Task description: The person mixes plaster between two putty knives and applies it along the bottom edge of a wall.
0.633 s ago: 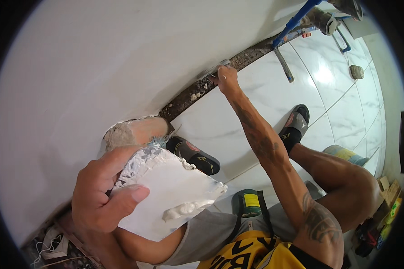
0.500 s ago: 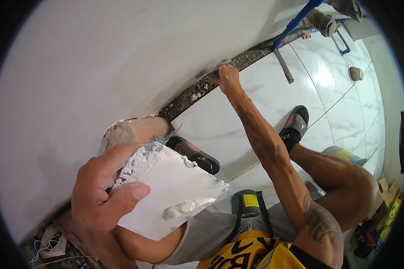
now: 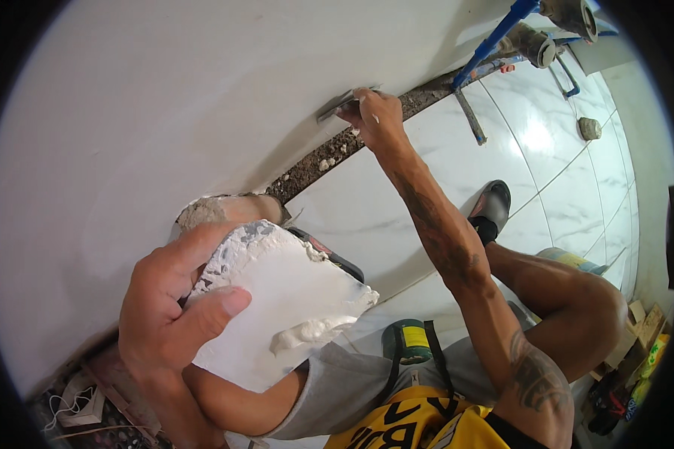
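In my left hand (image 3: pixel 180 307) is a flat board coated white (image 3: pixel 269 299), with my thumb over its face. White putty (image 3: pixel 313 333) sits in a ridge along its near edge, and rough crust lines its far side. My right hand (image 3: pixel 378 116) reaches forward and grips a flat metal putty knife (image 3: pixel 337 103). Its blade lies against the bottom of the white wall (image 3: pixel 172 97), just above the rough gap at the floor's edge. Most of the handle is hidden by my fingers.
A dirt-filled gap (image 3: pixel 307 170) with crumbs runs between wall and white tiles (image 3: pixel 389 202). A broken block (image 3: pixel 210 211) juts out beyond the board. Blue pipe (image 3: pixel 494 41) and grey fittings (image 3: pixel 535 46) stand far right. A green tub (image 3: pixel 412 340) sits near my legs.
My right hand and the putty knife have risen slightly off the gap onto the wall, and the blade shows more. The board has shifted slightly.
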Demonstrator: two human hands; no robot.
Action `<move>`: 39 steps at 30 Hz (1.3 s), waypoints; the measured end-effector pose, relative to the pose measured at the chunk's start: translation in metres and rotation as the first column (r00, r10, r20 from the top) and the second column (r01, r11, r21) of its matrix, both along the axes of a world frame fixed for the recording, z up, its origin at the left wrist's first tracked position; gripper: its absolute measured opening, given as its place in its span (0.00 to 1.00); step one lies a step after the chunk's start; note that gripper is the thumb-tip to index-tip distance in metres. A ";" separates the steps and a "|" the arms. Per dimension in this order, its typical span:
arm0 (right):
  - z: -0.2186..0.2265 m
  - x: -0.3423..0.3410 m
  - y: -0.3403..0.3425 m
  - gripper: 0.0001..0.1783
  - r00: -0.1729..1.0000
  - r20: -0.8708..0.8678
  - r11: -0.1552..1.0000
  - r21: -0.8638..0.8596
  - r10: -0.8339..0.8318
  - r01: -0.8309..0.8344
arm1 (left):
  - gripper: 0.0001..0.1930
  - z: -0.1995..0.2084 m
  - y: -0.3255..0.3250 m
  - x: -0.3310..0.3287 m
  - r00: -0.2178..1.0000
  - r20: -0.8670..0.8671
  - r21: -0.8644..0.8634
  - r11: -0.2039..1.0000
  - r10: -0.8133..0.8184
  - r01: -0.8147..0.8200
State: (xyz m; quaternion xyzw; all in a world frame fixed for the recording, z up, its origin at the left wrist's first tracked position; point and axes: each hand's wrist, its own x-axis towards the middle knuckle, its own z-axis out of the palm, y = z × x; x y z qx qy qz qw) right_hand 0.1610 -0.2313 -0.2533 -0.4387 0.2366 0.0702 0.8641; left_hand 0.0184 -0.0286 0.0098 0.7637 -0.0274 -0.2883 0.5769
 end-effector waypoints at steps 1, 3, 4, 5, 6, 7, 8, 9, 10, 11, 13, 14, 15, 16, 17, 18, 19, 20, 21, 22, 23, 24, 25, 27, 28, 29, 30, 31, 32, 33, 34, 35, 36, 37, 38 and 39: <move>0.006 0.000 -0.001 0.12 1.000 0.012 1.000 -0.013 0.010 -0.010 | 0.22 0.000 0.000 0.000 1.000 0.000 -0.002 1.000 -0.001 0.001; 0.013 -0.001 0.000 0.12 1.000 -0.014 1.000 -0.026 0.015 -0.016 | 0.22 -0.001 0.001 -0.001 1.000 0.004 -0.010 1.000 0.006 -0.006; 0.013 -0.003 0.003 0.12 0.999 -0.040 0.999 -0.036 0.022 -0.024 | 0.22 -0.002 0.003 -0.002 1.000 0.000 -0.003 1.000 0.009 -0.009; 0.013 -0.011 0.008 0.12 0.999 -0.044 0.999 -0.027 0.026 -0.027 | 0.22 -0.002 0.004 -0.004 0.999 -0.011 0.003 0.999 0.036 -0.036; 0.017 -0.020 0.005 0.13 1.000 0.010 0.999 -0.047 -0.002 0.003 | 0.22 0.000 0.003 -0.004 0.998 -0.015 -0.006 0.998 0.059 -0.059; 0.018 -0.029 0.004 0.13 0.998 0.062 0.998 -0.061 -0.030 0.033 | 0.22 0.000 0.003 -0.003 0.998 -0.012 -0.008 0.998 0.060 -0.060; 0.015 -0.038 0.004 0.13 0.998 0.065 0.998 -0.060 -0.028 0.032 | 0.22 -0.001 0.004 -0.003 0.998 -0.019 -0.006 0.998 0.064 -0.064; 0.007 -0.049 0.001 0.14 0.998 0.034 0.997 -0.067 -0.046 0.048 | 0.22 -0.003 0.004 -0.002 0.998 -0.026 -0.009 0.998 0.064 -0.064; -0.006 -0.056 0.001 0.15 0.998 -0.001 0.995 -0.072 -0.063 0.062 | 0.22 -0.004 0.004 -0.001 0.998 -0.029 -0.011 0.998 0.062 -0.062; -0.023 -0.061 0.003 0.15 0.998 -0.005 0.995 -0.072 -0.064 0.064 | 0.22 -0.004 0.005 0.000 0.999 -0.019 0.019 0.999 0.041 -0.041; -0.060 -0.070 0.006 0.16 0.991 -0.067 0.992 -0.045 -0.119 0.116 | 0.23 -0.001 0.002 0.001 1.000 -0.007 0.045 0.999 0.013 -0.013; -0.079 -0.072 0.009 0.16 0.990 -0.070 0.992 -0.040 -0.121 0.118 | 0.23 0.000 0.001 0.000 0.999 -0.036 0.041 0.999 0.033 -0.031; -0.096 -0.073 0.012 0.15 0.988 -0.111 0.995 -0.028 -0.103 0.101 | 0.23 0.000 0.001 -0.001 0.996 -0.066 0.038 0.998 0.052 -0.050; -0.114 -0.074 0.015 0.15 0.984 -0.154 0.996 -0.018 -0.086 0.084 | 0.23 -0.001 0.002 -0.001 0.996 -0.069 0.039 0.998 0.050 -0.047; -0.132 -0.076 0.019 0.14 0.992 -0.099 0.997 0.008 -0.074 0.075 | 0.23 -0.002 0.003 -0.002 0.996 -0.063 0.054 0.997 0.064 -0.060; -0.137 -0.075 0.023 0.14 0.992 -0.102 0.997 0.011 -0.074 0.075 | 0.23 -0.002 0.003 -0.002 0.995 -0.055 0.069 0.995 0.078 -0.074; -0.143 -0.072 0.029 0.14 0.986 -0.154 0.997 -0.024 -0.070 0.067 | 0.23 -0.001 0.002 -0.003 0.995 -0.057 0.072 0.995 0.078 -0.073; -0.148 -0.069 0.032 0.14 0.976 -0.205 0.997 -0.058 -0.067 0.057 | 0.24 0.001 -0.001 -0.004 0.990 -0.065 0.069 0.991 0.121 -0.117; -0.159 -0.066 0.035 0.14 0.976 -0.205 0.997 -0.052 -0.067 0.057 | 0.24 0.005 -0.003 -0.004 0.984 -0.070 0.069 0.985 0.166 -0.161; -0.172 -0.064 0.030 0.13 0.984 -0.172 0.997 -0.062 -0.046 0.036 | 0.24 0.002 -0.003 -0.003 0.984 -0.074 0.057 0.986 0.159 -0.155; -0.184 -0.063 0.023 0.13 0.990 -0.139 0.997 -0.073 -0.024 0.014 | 0.25 -0.001 -0.003 -0.001 0.987 -0.088 0.050 0.990 0.136 -0.132; -0.180 -0.061 0.031 0.13 0.990 -0.142 0.998 -0.063 -0.019 0.010 | 0.25 -0.001 0.000 -0.001 0.987 -0.099 0.066 0.991 0.125 -0.118; -0.176 -0.059 0.039 0.13 0.985 -0.169 0.999 -0.033 -0.030 0.024 | 0.25 -0.001 0.001 -0.002 0.987 -0.101 0.076 0.990 0.129 -0.122; -0.173 -0.055 0.048 0.12 0.980 -0.197 0.999 -0.004 -0.040 0.040 | 0.25 0.000 0.002 -0.002 0.986 -0.105 0.080 0.990 0.127 -0.119; -0.175 -0.053 0.048 0.12 0.980 -0.195 0.999 -0.013 -0.042 0.040 | 0.25 0.001 0.002 -0.001 0.986 -0.106 0.080 0.990 0.127 -0.118; -0.176 -0.051 0.049 0.11 0.980 -0.193 0.999 -0.023 -0.043 0.040 | 0.25 0.002 0.004 0.001 0.990 -0.103 0.080 0.993 0.095 -0.087; -0.181 -0.050 0.046 0.11 0.980 -0.194 0.999 -0.027 -0.046 0.041 | 0.24 0.002 0.005 0.002 0.993 -0.102 0.076 0.996 0.061 -0.054; -0.185 -0.048 0.042 0.11 0.977 -0.214 0.998 -0.064 -0.009 -0.005 | 0.24 0.001 0.003 0.002 0.993 -0.104 0.071 0.996 0.060 -0.052; -0.189 -0.048 0.038 0.11 0.972 -0.235 0.994 -0.100 0.027 -0.052 | 0.25 0.000 0.000 0.002 0.991 -0.104 0.094 0.993 0.087 -0.077; -0.186 -0.048 0.042 0.11 0.971 -0.237 0.994 -0.094 0.031 -0.055 | 0.26 0.000 0.000 0.001 0.988 -0.102 0.128 0.986 0.119 -0.105; -0.182 -0.048 0.047 0.11 0.972 -0.232 0.990 -0.130 0.017 -0.048 | 0.26 0.000 0.002 0.001 0.987 -0.103 0.133 0.985 0.122 -0.108; -0.178 -0.048 0.051 0.11 0.974 -0.227 0.985 -0.166 0.003 -0.042 | 0.24 -0.001 0.006 0.001 0.992 -0.091 0.101 0.992 0.088 -0.079; -0.177 -0.047 0.051 0.11 0.974 -0.227 0.985 -0.169 0.002 -0.041 | 0.24 -0.002 0.007 0.002 0.996 -0.077 0.061 0.997 0.051 -0.046; -0.176 -0.046 0.050 0.12 0.975 -0.223 0.991 -0.136 -0.019 -0.012 | 0.24 -0.002 0.007 0.001 0.996 -0.077 0.058 0.997 0.051 -0.046; -0.174 -0.044 0.050 0.12 0.975 -0.220 0.994 -0.104 -0.039 0.017 | 0.24 -0.002 0.008 0.001 0.996 -0.078 0.053 0.998 0.050 -0.046; -0.172 -0.043 0.052 0.12 0.975 -0.219 0.994 -0.104 -0.037 0.015 | 0.24 -0.001 0.009 0.001 0.995 -0.080 0.050 0.998 0.052 -0.048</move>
